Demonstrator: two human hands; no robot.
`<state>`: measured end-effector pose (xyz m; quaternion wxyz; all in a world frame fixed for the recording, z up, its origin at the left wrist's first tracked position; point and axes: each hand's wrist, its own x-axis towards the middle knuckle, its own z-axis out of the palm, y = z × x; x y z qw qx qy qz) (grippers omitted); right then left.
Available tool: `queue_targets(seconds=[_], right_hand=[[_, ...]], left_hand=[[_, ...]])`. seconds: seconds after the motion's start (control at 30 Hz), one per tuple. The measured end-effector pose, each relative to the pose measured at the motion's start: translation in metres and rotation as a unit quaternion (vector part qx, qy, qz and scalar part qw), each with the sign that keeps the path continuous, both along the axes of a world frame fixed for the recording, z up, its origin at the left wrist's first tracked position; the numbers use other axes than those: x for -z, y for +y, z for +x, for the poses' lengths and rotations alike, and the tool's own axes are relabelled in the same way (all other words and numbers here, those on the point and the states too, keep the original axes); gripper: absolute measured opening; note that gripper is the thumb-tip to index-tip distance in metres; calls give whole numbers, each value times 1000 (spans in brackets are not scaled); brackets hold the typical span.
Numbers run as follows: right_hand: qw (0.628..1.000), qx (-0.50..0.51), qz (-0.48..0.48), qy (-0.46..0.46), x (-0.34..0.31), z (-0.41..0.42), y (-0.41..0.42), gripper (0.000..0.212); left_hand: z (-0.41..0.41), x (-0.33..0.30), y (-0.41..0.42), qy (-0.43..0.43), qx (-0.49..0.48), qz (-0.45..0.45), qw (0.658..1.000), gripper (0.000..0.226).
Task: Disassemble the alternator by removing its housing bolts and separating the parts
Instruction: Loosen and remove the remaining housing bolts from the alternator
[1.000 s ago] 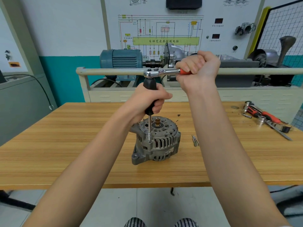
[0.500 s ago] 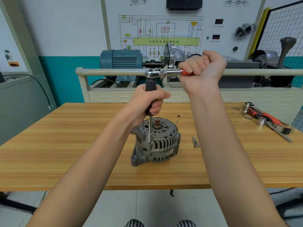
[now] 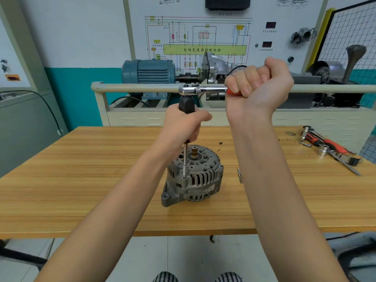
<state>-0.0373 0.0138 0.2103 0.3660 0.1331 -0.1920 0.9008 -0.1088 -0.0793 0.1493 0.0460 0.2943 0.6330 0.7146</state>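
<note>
alternator (image 3: 193,176) | shaft axis upright (pointing up) | wooden table (image 3: 81,180)

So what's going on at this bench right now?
A person is undoing a housing bolt on an alternator standing on a wooden table. The left hand grips the black handle of a long extension driver set upright on the bolt; the right hand grips the ratchet wrench on top.

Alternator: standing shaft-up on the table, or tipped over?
Shaft-up. The alternator rests on the table with its brass-tipped shaft pointing upward, vented side wall facing the camera.
</note>
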Motion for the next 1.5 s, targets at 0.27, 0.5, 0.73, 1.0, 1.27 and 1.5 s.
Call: queue_targets(seconds=[0.27,0.5,0.73,1.0,1.27,1.5], right_hand=[[995,-89,-30,-28,-5,-11,9,52],[999,38,0,21,4,1,-12,53],[988,-134,-58,-52,-6,-21,22,51],[999,-44,-26,-1,1,-12,7,55],[993,-98,-64,-28,-3,-14,20,53],[991,-117,-63,-19,1,-16,16,56]], left_hand=[[-2,-2,-1,-30,78,-3,996,52],[1,1,7,-23,-54,7,998,35],[-5,-6,-10,19,128,-28,991,44],[0,-2,7,-27,-57,18,998,36],[-2,-6,-7,-2,111,-19,994,36],[0,-6,-1,-26,60,-21,998,49]])
